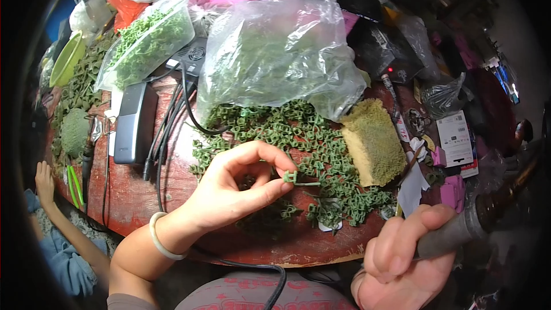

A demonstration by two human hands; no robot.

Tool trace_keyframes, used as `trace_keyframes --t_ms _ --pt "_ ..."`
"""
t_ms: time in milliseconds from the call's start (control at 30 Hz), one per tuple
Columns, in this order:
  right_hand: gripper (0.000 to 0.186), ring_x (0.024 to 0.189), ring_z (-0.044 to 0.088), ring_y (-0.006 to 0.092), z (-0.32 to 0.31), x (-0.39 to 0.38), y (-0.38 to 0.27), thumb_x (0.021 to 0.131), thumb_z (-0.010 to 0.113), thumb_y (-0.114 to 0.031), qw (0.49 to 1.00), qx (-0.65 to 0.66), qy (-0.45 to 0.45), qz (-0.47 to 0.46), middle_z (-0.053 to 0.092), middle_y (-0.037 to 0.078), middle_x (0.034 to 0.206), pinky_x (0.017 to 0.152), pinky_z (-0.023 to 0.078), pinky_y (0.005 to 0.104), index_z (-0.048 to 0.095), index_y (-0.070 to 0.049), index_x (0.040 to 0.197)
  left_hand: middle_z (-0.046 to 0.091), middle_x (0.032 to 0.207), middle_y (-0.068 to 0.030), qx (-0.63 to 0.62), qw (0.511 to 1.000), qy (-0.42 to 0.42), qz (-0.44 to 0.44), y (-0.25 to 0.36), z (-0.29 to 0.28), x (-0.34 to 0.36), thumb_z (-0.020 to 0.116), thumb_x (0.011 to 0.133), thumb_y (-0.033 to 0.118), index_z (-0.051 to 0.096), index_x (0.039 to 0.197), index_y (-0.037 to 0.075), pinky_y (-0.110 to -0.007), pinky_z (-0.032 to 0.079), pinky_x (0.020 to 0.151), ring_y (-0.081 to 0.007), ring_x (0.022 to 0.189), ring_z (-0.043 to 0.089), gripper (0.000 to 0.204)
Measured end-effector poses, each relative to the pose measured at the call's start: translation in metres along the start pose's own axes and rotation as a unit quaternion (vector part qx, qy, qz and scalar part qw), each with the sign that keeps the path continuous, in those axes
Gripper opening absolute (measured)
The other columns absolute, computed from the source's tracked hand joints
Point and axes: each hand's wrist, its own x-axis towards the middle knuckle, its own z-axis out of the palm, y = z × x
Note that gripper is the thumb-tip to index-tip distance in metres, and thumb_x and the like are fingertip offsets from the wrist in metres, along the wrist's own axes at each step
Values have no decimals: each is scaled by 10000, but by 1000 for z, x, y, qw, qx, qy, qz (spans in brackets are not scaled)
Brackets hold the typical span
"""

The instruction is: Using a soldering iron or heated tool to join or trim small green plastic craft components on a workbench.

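Spreading across the view, the red worktop (132, 212) carries everything, its clock centred mid-picture. At twelve o'clock sits a clear bag (275, 52) of green pieces. Below its near edge lies a loose pile (313, 164) of similar pieces, reaching round to five. Another bag (150, 40), filled with brighter green pieces, leans at ten. Between four and five, the right hand (410, 255) grips a grey-handled tool (453, 235), whose dark far end points toward two and blurs. At seven, the left hand (241, 186) pinches between thumb and forefinger. A yellow block (374, 143) with a gritty green coating rests at three, beside the pile; a grey box (135, 123) stands at nine. Smallest is the pinched green piece (291, 177), just off centre toward five, above the pile.
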Motion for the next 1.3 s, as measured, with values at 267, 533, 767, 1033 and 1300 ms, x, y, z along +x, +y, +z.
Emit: trace_keyframes --t_ms 267,533,767,1033,1300 --pt "270 510 372 179 1 12 -2 986 402 -235 991 32 -129 4 435 71 670 413 275 308 454 -77 1199 598 955 -20 -26 1000 -3 13 1 4 4 691 824 -8 588 988 18 -177 396 595 -21 698 497 195" --pt "702 625 444 188 -9 11 4 751 674 80 965 78 -235 88 505 70 761 564 348 313 372 -64 1367 599 873 20 -48 998 17 22 -4 1 1 723 813 -10 605 964 44 -162 359 572 8 590 393 199" --pt "362 585 434 211 -7 6 14 994 378 -253 960 178 -149 159 503 105 691 532 346 333 440 -71 1301 622 1001 -106 -67 998 -6 10 -3 -3 1 688 833 41 542 938 47 -223 472 753 -127 908 574 180" --pt "412 512 405 113 9 1 29 980 429 -267 975 190 -45 107 472 38 587 400 278 212 515 61 1214 511 806 53 -58 997 29 40 -5 0 1 708 823 0 559 980 48 -167 346 586 -5 605 401 221" --pt "343 493 418 148 3 1 18 985 443 -309 972 169 -20 160 478 57 590 410 310 279 556 -24 1140 488 725 68 -20 999 35 36 1 2 3 696 827 -16 585 997 39 -166 336 564 -1 589 401 210"
